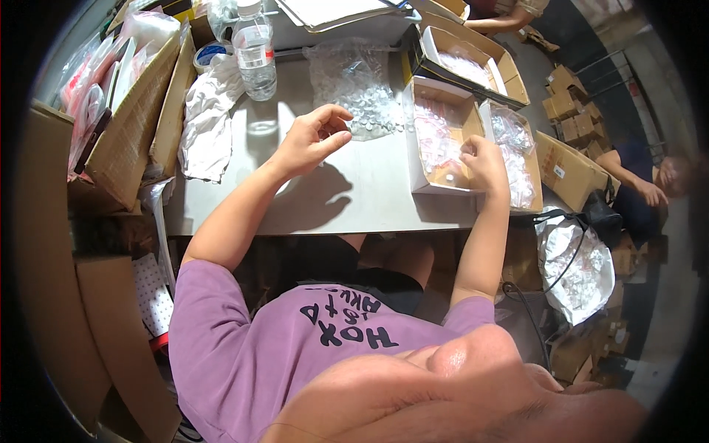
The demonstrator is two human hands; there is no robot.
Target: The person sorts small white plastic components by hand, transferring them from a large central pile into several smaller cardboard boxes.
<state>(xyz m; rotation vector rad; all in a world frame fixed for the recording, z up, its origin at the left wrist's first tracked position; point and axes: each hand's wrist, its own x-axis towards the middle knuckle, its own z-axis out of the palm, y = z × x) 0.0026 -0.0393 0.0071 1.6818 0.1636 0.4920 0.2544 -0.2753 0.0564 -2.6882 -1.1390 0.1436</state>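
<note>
My left hand [314, 139] hovers over the table with its fingers bent and the thumb apart from them; nothing shows in its grasp. Just beyond it lies a see-through plastic bag [354, 81] with many small, pale, roundish pieces spread at its mouth. At the right, my right hand [485, 164] is over the near right side of a white cardboard box [422, 177]. Its fingers are pinched together, and whatever they hold is hidden. Small see-through bags with reddish edges [437, 140] fill the left part of that box.
A water bottle [255, 55] stands at the back left beside a white cloth [210, 118]. Cardboard boxes [136, 111] line the left side. Another box of small bags [517, 140] is at the right, with a white sack [576, 269] below. Other people's arms [628, 173] show far right.
</note>
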